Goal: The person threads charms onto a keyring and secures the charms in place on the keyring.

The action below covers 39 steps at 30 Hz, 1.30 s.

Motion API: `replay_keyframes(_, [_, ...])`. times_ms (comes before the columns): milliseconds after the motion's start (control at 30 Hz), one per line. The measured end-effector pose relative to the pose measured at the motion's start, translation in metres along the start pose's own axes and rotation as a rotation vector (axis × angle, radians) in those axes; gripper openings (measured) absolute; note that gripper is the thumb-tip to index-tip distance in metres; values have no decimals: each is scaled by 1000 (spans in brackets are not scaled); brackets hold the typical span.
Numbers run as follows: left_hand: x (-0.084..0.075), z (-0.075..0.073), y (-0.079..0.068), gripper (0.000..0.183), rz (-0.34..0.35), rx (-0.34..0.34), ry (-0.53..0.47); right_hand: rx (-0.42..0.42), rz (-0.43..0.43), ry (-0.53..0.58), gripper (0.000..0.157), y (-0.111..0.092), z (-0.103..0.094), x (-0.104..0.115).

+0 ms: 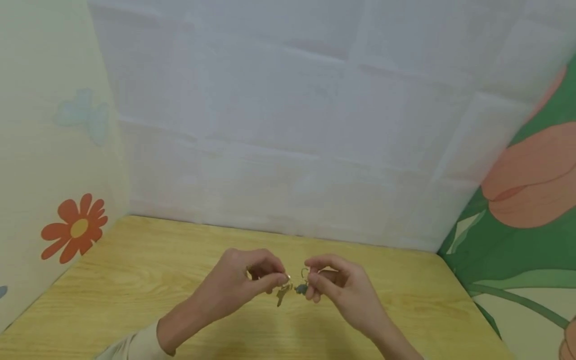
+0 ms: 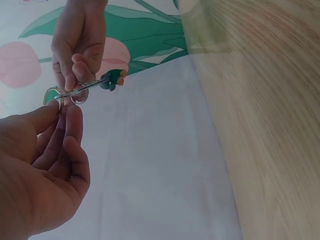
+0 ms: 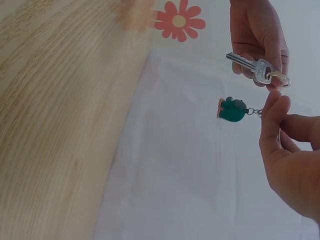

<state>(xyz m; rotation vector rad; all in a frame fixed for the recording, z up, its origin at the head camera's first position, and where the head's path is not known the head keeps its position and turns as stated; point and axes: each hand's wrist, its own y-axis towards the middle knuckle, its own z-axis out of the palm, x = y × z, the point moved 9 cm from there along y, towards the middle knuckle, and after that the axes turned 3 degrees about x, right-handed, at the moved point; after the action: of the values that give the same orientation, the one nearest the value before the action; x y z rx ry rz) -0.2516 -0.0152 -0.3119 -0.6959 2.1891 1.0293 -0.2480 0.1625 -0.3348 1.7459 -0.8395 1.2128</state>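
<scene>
A table (image 1: 171, 260), creased white backdrop (image 1: 288, 125) and floral side panels (image 1: 531, 250) form a booth.

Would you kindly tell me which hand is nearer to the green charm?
The right: the green charm hangs by its chain from the right hand. The left hand is farther off, holding the ring with the key.

Dim light falls on the wood-grain tabletop (image 1: 148, 260) I view remotely, backed by a creased white backdrop (image 1: 279, 130) and flanked by a pale left panel (image 1: 36, 165) with a red flower (image 1: 79, 228) and a right panel (image 1: 531, 327) of green leaves (image 1: 508, 250) and pink tulips (image 1: 533, 180).
</scene>
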Motion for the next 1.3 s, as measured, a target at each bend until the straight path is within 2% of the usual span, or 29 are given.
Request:
replay_keyframes(200, [15, 5, -1, 11, -164, 67, -205, 13, -32, -32, 27, -1, 2, 3])
replay_keyframes(333, [17, 7, -2, 13, -198, 72, -246, 11, -73, -99, 24, -1, 4, 7])
replay_keyframes(500, [12, 7, -3, 13, -138, 52, -162, 3, -106, -136, 16, -2, 7, 11])
replay_keyframes(633, [8, 8, -3, 13, -99, 50, -92, -32, -56, -130, 10, -3, 7, 9])
replay_keyframes(833, [13, 9, -3, 15, -142, 52, -24, -109, 57, -161, 5, -6, 1, 4])
replay_keyframes(933, [15, 10, -4, 15, -173, 50, -2, -137, 86, -157, 7, -7, -2, 2])
replay_keyframes(1100, [18, 12, -5, 19, -213, 58, 48, -94, 83, -47, 19, -6, 3, 1])
replay_keyframes(1300, [12, 13, -4, 29, -186, 46, 138, -9, 7, 73, 20, -6, 15, 4])
